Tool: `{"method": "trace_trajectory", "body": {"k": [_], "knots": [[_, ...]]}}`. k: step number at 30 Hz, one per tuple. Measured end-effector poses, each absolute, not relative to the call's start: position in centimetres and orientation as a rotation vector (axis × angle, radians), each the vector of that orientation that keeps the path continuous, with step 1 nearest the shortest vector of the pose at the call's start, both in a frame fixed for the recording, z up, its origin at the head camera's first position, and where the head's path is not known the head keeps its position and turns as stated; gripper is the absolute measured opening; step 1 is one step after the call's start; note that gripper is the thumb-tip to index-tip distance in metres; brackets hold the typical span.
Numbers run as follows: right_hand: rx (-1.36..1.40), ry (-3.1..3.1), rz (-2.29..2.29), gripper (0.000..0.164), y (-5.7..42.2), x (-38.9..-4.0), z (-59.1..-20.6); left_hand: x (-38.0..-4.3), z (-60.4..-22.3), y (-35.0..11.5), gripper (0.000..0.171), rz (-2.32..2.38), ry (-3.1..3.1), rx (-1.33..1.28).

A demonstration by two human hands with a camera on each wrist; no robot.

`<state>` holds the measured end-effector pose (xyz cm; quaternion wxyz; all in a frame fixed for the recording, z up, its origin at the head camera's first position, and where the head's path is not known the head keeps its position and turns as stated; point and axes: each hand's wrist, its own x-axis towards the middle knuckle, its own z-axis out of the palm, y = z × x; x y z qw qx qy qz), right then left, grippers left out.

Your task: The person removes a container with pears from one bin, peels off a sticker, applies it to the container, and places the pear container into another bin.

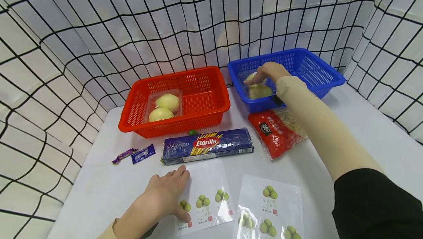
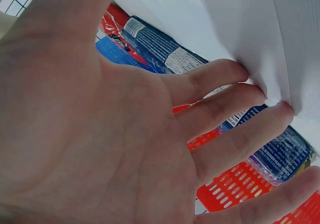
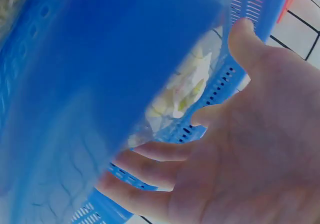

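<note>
Pale yellow-green fruit pack [image 1: 260, 92] in blue basket [image 1: 318, 68], clear plastic, row running roughly front-to-back. Right hand [image 1: 271, 72] over it, fingers loose, ungripped. Left hand [image 1: 165, 192] rests, unclenched, on printed sheet [image 1: 211, 180].

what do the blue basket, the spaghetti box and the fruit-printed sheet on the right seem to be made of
Blue basket: moulded plastic by the look, with a slight sheen and evenly slotted walls. Spaghetti box: probably printed cardboard; its creased, shiny surface suggests a film wrap. Fruit-printed sheet: smooth and glossy, with glare over the print; perhaps plastic film or laminated paper.
</note>
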<state>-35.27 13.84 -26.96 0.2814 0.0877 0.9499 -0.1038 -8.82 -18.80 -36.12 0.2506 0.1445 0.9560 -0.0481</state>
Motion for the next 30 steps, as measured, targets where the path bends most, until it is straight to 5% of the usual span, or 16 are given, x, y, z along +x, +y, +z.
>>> {"method": "trace_trajectory", "body": {"k": [21,30], "knots": [[-0.381,2.977,-0.392,0.074,6.1,-33.5,-26.4,-9.3,-36.1,-17.6,0.112,-0.169,2.594,0.456],[-0.542,2.984,-0.268,0.086,-2.2,-31.2,-26.5,-9.3,-36.2,-17.7,0.112,-0.144,2.580,0.426]]}}
